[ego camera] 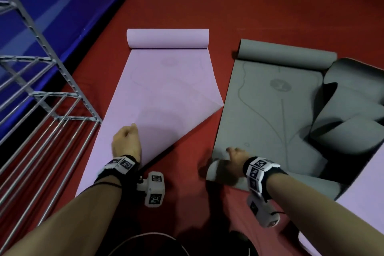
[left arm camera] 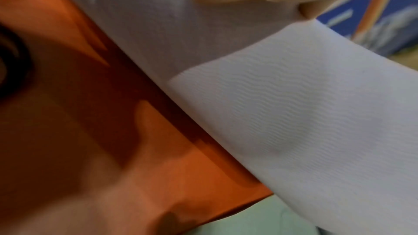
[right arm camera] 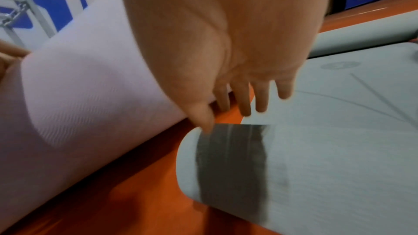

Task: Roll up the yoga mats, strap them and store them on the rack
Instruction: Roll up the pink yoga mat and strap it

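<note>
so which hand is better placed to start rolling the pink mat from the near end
Left. The left hand already grips the folded-over near corner of the pink mat. The right hand is over on the grey mat, fingers spread at its curled near edge.

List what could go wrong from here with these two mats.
1. The left hand holds the pink mat with its near corner folded diagonally; rolling now would likely come out skewed.
2. The right hand rests open over the grey mat, whose curled near end may spring loose.
</note>
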Motion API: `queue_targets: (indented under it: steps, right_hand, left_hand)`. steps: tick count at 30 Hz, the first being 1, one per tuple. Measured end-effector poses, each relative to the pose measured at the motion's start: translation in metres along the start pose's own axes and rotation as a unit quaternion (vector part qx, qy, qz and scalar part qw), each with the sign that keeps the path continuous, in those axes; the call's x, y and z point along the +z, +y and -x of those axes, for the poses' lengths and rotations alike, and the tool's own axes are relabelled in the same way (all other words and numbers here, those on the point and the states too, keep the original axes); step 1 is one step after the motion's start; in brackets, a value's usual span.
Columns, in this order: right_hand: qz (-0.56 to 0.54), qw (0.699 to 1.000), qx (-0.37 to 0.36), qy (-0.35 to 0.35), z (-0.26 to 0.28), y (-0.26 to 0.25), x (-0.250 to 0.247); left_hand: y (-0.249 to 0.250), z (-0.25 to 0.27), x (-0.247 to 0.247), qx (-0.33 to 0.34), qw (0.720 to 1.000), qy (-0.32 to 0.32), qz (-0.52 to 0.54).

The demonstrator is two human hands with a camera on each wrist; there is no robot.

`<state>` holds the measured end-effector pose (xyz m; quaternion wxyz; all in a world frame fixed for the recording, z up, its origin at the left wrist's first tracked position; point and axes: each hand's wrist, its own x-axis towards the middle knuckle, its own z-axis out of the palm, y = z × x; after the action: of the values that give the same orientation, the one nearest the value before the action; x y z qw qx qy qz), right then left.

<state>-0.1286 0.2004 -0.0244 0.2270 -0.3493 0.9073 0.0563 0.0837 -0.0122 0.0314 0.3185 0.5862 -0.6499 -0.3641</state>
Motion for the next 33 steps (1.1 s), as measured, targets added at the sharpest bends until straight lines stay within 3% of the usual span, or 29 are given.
queue_targets:
  steps: [2,4,6,8,12,16,18,20,23,25,28,30,33]
  right_hand:
    - [-0.108,0.993,-0.035,0.027,0.014,0.0,-0.034]
    - [-0.19,0.972,-0.037,0.133,0.015,0.002,-0.053]
    - [-0.2,0.961,-0.078,0.174,0.016,0.0,-0.062]
    - [-0.186,0.96,-0.134,0.164,0.015,-0.008,-0.058]
    - [-0.019,0.97,-0.215,0.108,0.009,-0.034,-0.033]
    - [0.094,0.968,-0.22,0.081,-0.009,-0.053,0.002]
    - [0.14,0.967,-0.198,0.073,-0.022,-0.054,0.008]
    - [0.167,0.969,-0.179,0.04,-0.036,-0.049,0.013]
    - [0.132,0.984,-0.116,-0.007,-0.044,-0.04,0.026]
    - [0.088,0.993,-0.083,-0.017,-0.045,-0.037,0.034]
    - [0.071,0.992,-0.084,-0.065,-0.041,-0.036,0.043]
    - [0.072,0.987,-0.096,-0.104,-0.036,-0.037,0.05]
    - [0.082,0.986,-0.098,-0.108,-0.025,-0.051,0.051]
  left_hand:
    - [-0.004,0.005,0.014,0.04,0.988,-0.113,-0.092]
    - [-0.01,0.018,0.035,0.073,0.955,-0.22,-0.186]
    - [-0.017,0.031,0.057,0.093,0.932,-0.268,-0.227]
    - [-0.024,0.039,0.073,0.108,0.927,-0.262,-0.247]
    - [-0.043,0.043,0.088,0.132,0.936,-0.226,-0.236]
    - [-0.065,0.043,0.095,0.174,0.94,-0.246,-0.162]
    - [-0.081,0.044,0.092,0.224,0.933,-0.245,-0.139]
    - [-0.099,0.045,0.087,0.316,0.902,-0.238,-0.174]
    - [-0.123,0.048,0.077,0.404,0.824,-0.255,-0.303]
    - [-0.132,0.043,0.075,0.387,0.795,-0.246,-0.397]
    - [-0.134,0.031,0.07,0.304,0.797,-0.235,-0.465]
    - [-0.136,0.022,0.064,0.254,0.771,-0.259,-0.524]
    - [-0.146,0.019,0.06,0.251,0.742,-0.288,-0.551]
